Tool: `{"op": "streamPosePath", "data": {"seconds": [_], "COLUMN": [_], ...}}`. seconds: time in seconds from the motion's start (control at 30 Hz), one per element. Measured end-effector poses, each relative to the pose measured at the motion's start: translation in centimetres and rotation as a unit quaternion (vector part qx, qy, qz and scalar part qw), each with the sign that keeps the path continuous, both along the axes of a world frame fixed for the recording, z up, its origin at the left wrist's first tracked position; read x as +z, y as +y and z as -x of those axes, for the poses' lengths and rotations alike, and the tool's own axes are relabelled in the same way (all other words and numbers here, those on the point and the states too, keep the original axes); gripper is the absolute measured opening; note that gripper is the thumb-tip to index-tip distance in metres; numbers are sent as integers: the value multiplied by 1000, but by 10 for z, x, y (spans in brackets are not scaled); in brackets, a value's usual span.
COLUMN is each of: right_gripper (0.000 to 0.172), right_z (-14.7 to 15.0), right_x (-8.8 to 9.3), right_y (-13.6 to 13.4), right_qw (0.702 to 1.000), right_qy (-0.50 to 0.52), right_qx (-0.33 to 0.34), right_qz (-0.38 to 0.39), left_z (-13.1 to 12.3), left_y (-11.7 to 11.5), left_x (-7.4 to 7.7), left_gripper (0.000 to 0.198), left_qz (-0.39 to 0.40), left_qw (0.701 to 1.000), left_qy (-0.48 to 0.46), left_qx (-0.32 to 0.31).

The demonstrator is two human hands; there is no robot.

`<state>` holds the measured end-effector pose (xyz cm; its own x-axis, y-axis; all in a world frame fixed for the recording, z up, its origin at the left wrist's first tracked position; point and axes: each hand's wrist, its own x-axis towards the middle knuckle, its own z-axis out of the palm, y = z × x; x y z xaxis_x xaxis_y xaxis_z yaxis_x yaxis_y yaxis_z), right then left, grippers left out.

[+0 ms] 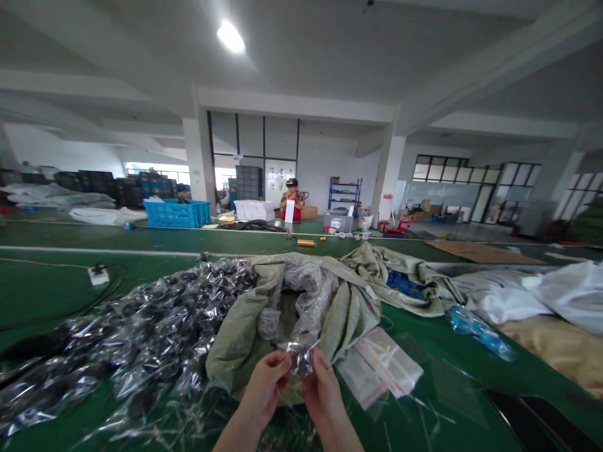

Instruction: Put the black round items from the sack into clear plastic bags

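While left hand [266,380] and right hand [324,388] pinch clear plastic bag [301,363], opposed grips suit limp film | outline: indistinct | woven sack [347,314]: behind

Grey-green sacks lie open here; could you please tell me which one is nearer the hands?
The central sack, right by the left hand and right hand; the other sack, showing blue contents, lies farther right.

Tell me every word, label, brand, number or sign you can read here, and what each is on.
No text can be read.
Red marks on the pillar: too small.
Papers at the back: too small.
Grey bin: any markings too blurred.
Held clear wrapper: no readable print.
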<state>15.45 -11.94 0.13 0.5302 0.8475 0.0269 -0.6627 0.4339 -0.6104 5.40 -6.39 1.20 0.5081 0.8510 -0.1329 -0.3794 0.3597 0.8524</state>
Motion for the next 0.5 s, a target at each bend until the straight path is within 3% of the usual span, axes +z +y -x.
{"op": "streamPosePath", "data": {"seconds": [0.17,0.3,0.37,0.43,0.47,0.5], "right_gripper": [26,34,39,42,43,44], "right_z": [8,-8,-25,-42,-50,-58], "right_x": [-10,-14,-19,-26,-29,-33], "right_y": [-1,-12,-25,-43,-53,-63], "right_qw": [999,984,965,944,933,921], "right_qy": [-23,-132,-208,-264,-287,-310], "right_qx": [1,-12,-11,-12,-19,-29], "right_qz": [33,117,162,199,217,233], "left_z": [11,37,56,75,84,93], "left_y": [-10,3,28,66,88,113], "left_x": [-13,-3,12,32,43,54], "left_gripper": [43,41,39,36,33,29], "left_qz": [26,-11,-67,-162,-224,-290], "left_qw": [999,999,991,964,936,888], "left_qy": [-31,16,54,109,145,181], "left_qx": [24,40,99,178,231,307]}}
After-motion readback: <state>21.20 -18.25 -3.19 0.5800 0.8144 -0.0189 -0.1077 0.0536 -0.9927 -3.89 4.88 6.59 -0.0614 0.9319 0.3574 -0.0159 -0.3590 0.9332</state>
